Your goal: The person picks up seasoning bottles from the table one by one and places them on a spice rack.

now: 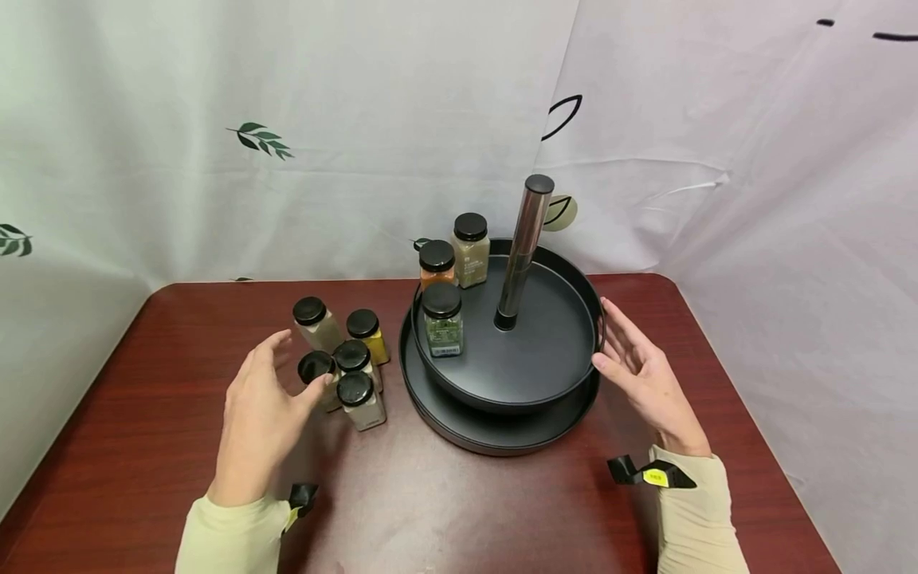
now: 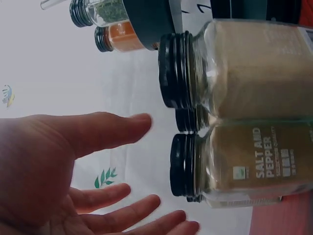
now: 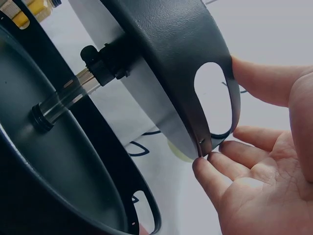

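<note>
Jars [image 1: 364, 412], five together, stand at nine o'clock of the rack [image 1: 545, 359]. Left hand [image 1: 260, 418], fingers apart, is just beside; right hand [image 1: 651, 383], also apart, touches the rack. Careless knock may topple neighbours.

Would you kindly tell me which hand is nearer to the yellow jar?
Left. The left hand is to the left of the yellow jar, beside other jars; the right hand is across the upper tray, at its right edge.
</note>
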`<state>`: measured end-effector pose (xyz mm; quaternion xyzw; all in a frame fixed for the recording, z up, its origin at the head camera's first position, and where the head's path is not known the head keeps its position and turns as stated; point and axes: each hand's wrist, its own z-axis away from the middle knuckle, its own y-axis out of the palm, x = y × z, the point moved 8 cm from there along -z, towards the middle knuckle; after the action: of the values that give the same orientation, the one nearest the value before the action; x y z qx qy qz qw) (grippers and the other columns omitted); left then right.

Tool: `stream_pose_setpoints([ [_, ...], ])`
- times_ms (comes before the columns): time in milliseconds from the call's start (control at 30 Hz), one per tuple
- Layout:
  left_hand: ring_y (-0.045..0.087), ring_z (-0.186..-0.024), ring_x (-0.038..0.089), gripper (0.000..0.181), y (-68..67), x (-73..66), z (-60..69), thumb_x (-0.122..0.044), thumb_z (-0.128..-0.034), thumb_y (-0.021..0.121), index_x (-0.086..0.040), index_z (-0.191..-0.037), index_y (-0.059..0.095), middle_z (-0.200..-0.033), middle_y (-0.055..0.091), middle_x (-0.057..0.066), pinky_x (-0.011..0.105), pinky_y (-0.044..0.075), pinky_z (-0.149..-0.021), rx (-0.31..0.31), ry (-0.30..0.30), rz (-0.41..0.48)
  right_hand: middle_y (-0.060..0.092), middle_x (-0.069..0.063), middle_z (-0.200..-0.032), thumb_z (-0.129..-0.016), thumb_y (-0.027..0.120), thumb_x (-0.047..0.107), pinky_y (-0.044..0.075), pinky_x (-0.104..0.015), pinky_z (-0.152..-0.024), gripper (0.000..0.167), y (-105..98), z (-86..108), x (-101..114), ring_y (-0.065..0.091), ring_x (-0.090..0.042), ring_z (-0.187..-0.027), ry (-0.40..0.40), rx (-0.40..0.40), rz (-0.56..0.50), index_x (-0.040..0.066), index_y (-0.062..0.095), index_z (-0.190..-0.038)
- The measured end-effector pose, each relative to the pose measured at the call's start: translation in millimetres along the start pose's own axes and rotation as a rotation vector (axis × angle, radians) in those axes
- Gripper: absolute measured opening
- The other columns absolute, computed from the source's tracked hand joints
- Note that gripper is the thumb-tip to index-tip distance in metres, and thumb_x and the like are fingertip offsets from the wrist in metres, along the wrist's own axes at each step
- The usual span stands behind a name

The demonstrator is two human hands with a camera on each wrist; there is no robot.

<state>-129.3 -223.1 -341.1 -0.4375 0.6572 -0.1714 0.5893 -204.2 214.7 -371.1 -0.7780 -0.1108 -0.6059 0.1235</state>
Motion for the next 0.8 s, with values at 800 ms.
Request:
stream_pose_setpoints([
  [800,0.060,-0.110,0.044,0.078,27.2,21.7,-4.4,-0.012,-0.0813,0.082,0.006,-0.145,0.040,-0.124,0.059,0.032,0.058,0.047,-0.089,0.191,-0.060,-0.038,0.014,-0.008,-0.168,-0.097,0.056,-0.010,0.030,-0.019,-0.112,0.075,3.0,1.2,2.3,0.015,-0.024,-0.153,0.011,0.013,0.004,0.008,0.019,-0.161],
])
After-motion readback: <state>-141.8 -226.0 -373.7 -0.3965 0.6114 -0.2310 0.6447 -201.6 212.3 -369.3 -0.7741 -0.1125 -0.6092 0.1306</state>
